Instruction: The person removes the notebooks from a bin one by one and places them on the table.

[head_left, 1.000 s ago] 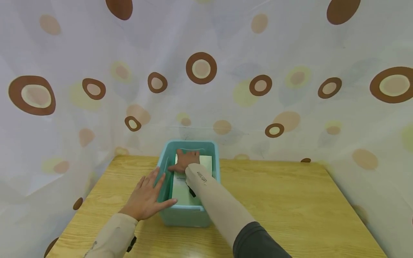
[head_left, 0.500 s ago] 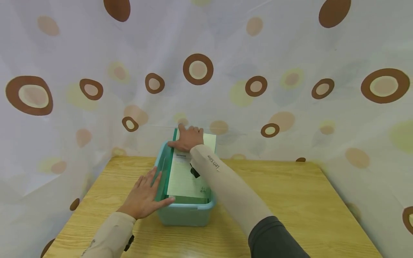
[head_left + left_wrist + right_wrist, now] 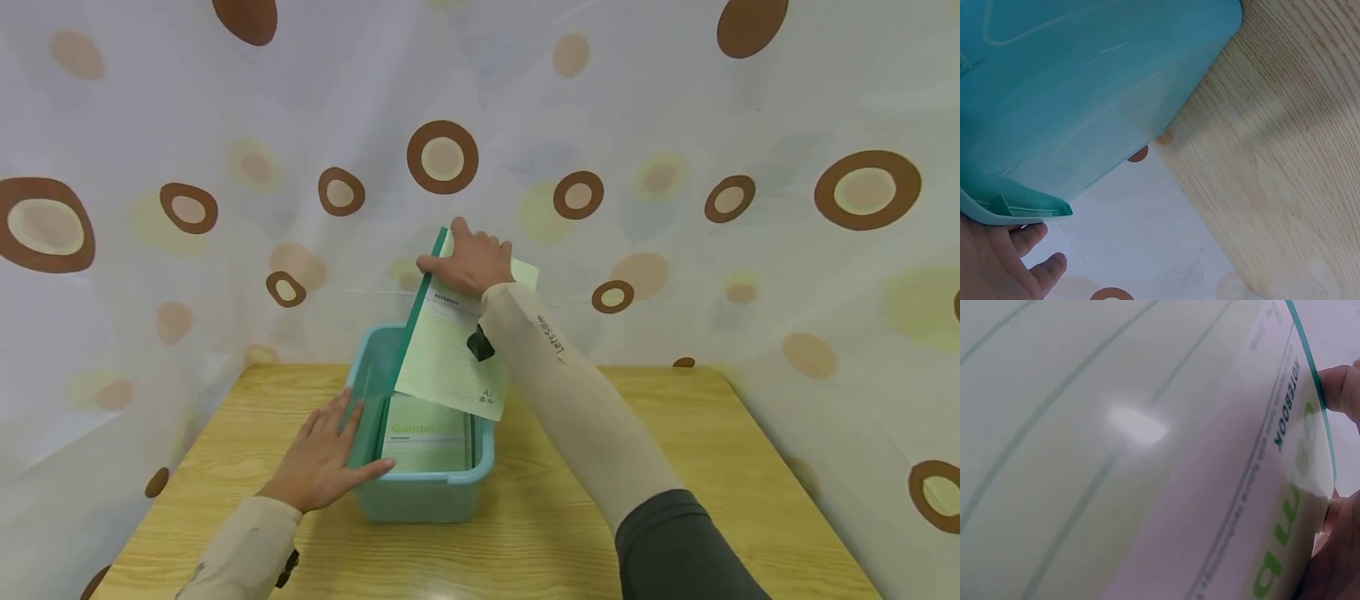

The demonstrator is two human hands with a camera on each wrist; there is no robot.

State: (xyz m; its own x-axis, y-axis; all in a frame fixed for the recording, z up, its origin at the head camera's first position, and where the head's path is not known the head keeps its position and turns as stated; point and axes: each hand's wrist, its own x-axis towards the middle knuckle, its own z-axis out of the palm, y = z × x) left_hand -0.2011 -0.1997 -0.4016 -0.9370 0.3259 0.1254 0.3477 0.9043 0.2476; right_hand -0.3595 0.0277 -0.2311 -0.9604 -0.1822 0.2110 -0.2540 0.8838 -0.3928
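Observation:
A pale green notebook (image 3: 442, 358) with a darker green spine hangs tilted above the light blue plastic bin (image 3: 412, 502). My right hand (image 3: 472, 262) grips it by its upper end; the right wrist view shows the cover (image 3: 1147, 506) close up, with fingers (image 3: 1340, 387) at its edge. Inside the bin lies another green notebook (image 3: 426, 446), partly covered by the raised one. My left hand (image 3: 318, 458) is spread at the bin's left side, its thumb at the near rim. In the left wrist view its fingers (image 3: 1049, 272) lie by the bin's rim (image 3: 1004, 219).
The bin stands on a wooden table (image 3: 645, 483), near its back edge. Behind and on both sides hangs a white curtain (image 3: 510, 108) patterned with brown and beige ovals.
My right hand has drawn the notebook up out of the bin, tilting it, and the notebook beneath has come into sight. The left hand keeps its place at the bin.

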